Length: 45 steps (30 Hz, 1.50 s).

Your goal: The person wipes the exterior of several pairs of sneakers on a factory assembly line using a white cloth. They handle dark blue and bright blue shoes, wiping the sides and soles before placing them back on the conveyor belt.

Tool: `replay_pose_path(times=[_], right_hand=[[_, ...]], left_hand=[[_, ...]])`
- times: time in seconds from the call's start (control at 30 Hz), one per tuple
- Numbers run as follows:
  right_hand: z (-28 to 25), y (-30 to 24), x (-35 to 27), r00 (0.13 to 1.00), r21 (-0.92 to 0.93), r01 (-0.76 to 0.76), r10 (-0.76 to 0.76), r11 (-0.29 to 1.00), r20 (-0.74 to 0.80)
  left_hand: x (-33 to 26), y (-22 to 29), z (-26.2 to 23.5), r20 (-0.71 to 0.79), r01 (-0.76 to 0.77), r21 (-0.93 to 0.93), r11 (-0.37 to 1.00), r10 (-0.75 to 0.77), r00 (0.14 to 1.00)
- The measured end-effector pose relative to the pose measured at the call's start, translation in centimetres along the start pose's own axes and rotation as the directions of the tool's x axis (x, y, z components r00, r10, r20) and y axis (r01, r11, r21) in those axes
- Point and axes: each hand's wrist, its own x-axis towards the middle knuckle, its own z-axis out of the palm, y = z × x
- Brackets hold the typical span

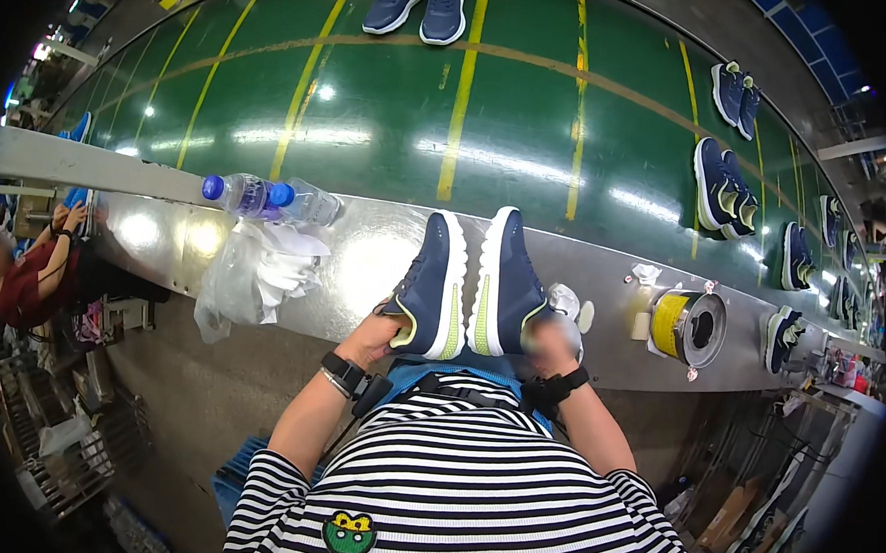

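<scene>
Two navy sneakers with white soles and lime-green heel accents are tipped on their sides at the metal bench's near edge, soles facing each other and toes pointing away from me. My left hand [368, 339] grips the left sneaker [425, 271] at the heel opening, fingers tucked inside the collar. At the heel of the right sneaker [511, 270] is my right hand [554, 344], closed round the collar; its fingers are partly blurred. A narrow gap separates the two soles. Beside my right hand lies crumpled white material [566, 305].
Beyond the metal bench [375, 238] runs a green conveyor belt [371, 113] carrying several navy sneakers [443, 11]. Plastic bottles [311, 205] and a plastic bag with white paper [268, 267] lie left. A yellow-labelled metal can [683, 326] stands right. Another person [38, 265] works far left.
</scene>
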Motion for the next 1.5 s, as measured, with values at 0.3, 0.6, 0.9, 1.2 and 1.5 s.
replay_pose_path(times=[0.3, 0.6, 0.9, 1.2, 1.5], right_hand=[[0.6, -0.5, -1.7, 0.999, -0.143, 0.035, -0.030, 0.989, 0.038], [-0.8, 0.3, -1.1, 0.884, -0.319, 0.457, -0.384, 0.831, 0.266], [1.4, -1.3, -2.9, 0.745, -0.638, 0.611, -0.615, 0.469, 0.261], [4.0, -1.2, -1.3, 0.570, -0.826, 0.563, -0.738, 0.029, 0.362], [-0.5, -1.0, 4.7, 0.956, -0.418, 0.251, -0.155, 0.873, 0.250]], left_hand=[[0.3, -0.8, -0.8, 0.086, -0.045, -0.002, 0.999, 0.045, 0.995], [-0.7, 0.4, 0.0, 0.139, -0.315, 0.289, 0.904, 0.286, 0.948], [-3.2, 2.3, 3.2, 0.152, -0.354, 0.924, 0.147, 0.706, 0.691], [-1.7, 0.8, 2.8, 0.088, -0.116, 0.993, 0.000, 0.650, 0.755], [2.5, 1.2, -2.9, 0.036, -0.203, 0.712, 0.672, 0.254, 0.966]])
